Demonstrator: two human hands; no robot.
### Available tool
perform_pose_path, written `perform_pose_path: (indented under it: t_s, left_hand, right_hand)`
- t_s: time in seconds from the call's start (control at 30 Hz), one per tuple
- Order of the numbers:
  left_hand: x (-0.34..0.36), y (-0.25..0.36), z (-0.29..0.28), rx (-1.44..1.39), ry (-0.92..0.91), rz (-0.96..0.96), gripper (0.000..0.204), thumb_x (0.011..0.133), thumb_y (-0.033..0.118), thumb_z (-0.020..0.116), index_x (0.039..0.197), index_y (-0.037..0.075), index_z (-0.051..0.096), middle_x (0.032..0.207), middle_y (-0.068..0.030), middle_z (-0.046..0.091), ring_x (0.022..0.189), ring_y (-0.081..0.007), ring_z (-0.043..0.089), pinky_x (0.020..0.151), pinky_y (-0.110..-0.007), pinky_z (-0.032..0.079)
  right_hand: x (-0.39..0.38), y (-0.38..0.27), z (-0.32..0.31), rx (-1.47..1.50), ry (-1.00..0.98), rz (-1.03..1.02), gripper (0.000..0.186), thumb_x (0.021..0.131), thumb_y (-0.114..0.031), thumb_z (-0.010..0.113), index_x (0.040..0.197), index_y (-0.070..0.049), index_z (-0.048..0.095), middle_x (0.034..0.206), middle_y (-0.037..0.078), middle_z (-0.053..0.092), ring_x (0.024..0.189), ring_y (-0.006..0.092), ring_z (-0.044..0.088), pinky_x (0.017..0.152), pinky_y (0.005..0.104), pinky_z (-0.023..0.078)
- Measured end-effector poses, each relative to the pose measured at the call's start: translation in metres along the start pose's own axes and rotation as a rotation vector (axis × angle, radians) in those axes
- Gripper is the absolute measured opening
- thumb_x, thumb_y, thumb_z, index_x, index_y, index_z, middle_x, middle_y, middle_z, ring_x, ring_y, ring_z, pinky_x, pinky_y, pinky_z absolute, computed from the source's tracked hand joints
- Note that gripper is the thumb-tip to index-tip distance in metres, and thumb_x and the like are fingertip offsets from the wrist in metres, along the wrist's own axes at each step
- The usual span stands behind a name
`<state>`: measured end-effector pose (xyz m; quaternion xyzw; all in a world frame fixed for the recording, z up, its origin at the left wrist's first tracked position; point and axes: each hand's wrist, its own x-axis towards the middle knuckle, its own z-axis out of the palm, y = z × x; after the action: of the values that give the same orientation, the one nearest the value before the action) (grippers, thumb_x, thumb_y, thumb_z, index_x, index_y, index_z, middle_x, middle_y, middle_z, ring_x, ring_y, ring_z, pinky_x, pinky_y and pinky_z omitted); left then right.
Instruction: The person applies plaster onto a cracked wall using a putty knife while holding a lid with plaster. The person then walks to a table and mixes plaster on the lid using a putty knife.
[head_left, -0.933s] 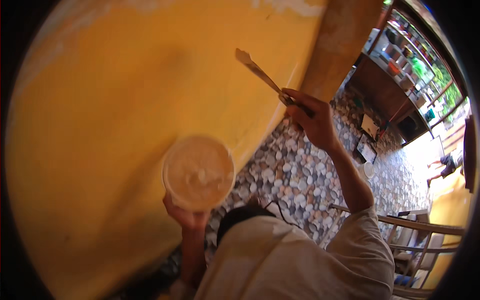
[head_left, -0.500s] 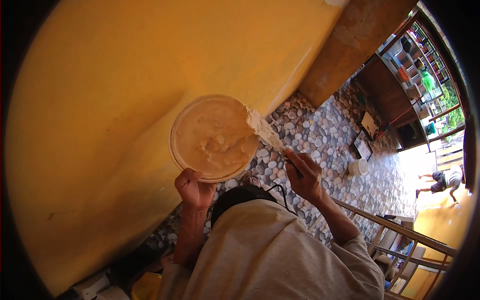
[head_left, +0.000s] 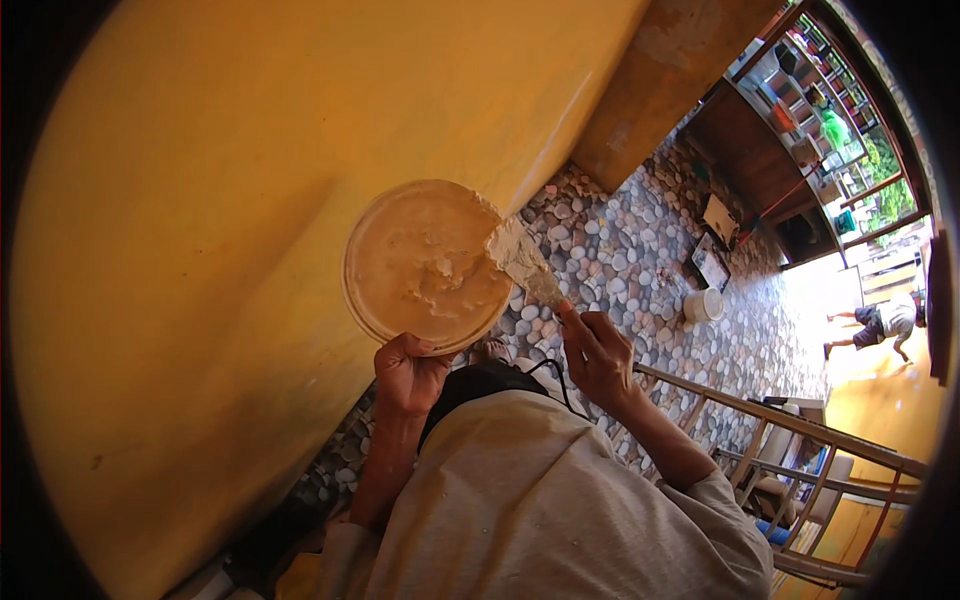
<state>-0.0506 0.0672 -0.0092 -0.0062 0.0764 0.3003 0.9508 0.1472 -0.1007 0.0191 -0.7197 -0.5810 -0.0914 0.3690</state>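
Note:
My left hand (head_left: 410,376) grips the lower edge of a round, shallow lid (head_left: 372,318), thumb on top. Beige putty (head_left: 440,275) is smeared over the lid, with a rough lump toward its middle and right. My right hand (head_left: 602,362) is closed around the handle of a putty knife (head_left: 538,280), most of that handle hidden by the fingers. Thick putty coats the knife's blade, which lies at the lid's right rim. Both hands are in front of my body, beside the yellow wall (head_left: 240,130).
A wooden ladder (head_left: 800,425) stands to my right. Farther off on the pebble-patterned floor (head_left: 640,260) are a white bucket (head_left: 703,305) and a flat tray (head_left: 711,262). Another person (head_left: 884,322) bends near the far right wall. A dark wooden counter (head_left: 750,150) stands at the back right.
The putty knife has turned so that more of its coated blade faces up at the lid's edge. My left hand has shifted slightly right with the lid.

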Motion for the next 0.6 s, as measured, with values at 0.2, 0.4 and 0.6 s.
perform_pose_path:
  t_s: [0.2,0.4,0.6]
  left_hand:
    - [0.0,-0.005,0.004,-0.063,0.013,-0.002,0.068,0.069,-0.008,0.044,0.136,-0.006,0.035,0.135,-0.0233,0.046,0.123,-0.0372,0.049,0.101,-0.057,0.044]
    - [-0.007,0.003,0.005,-0.044,-0.095,0.003,0.066,0.071,-0.008,0.044,0.136,-0.005,0.034,0.135,-0.0224,0.046,0.124,-0.0358,0.048,0.103,-0.056,0.042]
    - [-0.002,-0.001,0.02,0.106,-0.005,0.075,0.067,0.071,-0.007,0.045,0.137,-0.003,0.034,0.136,-0.0228,0.045,0.124,-0.0387,0.047,0.103,-0.058,0.042]
  right_hand:
    - [-0.001,0.016,-0.001,-0.091,0.029,0.065,0.046,0.08,0.0,0.065,0.124,-0.011,0.061,0.076,0.008,0.058,0.055,0.0197,0.057,0.047,0.0331,0.047]
    - [-0.003,0.028,-0.012,0.283,0.051,0.518,0.039,0.088,-0.005,0.058,0.126,-0.006,0.058,0.077,0.006,0.063,0.053,0.0112,0.055,0.046,0.0248,0.043]
    - [-0.01,0.016,-0.03,1.425,-0.111,0.972,0.033,0.094,-0.025,0.053,0.116,0.0,0.055,0.08,0.009,0.064,0.05,0.0112,0.054,0.045,0.0221,0.043]
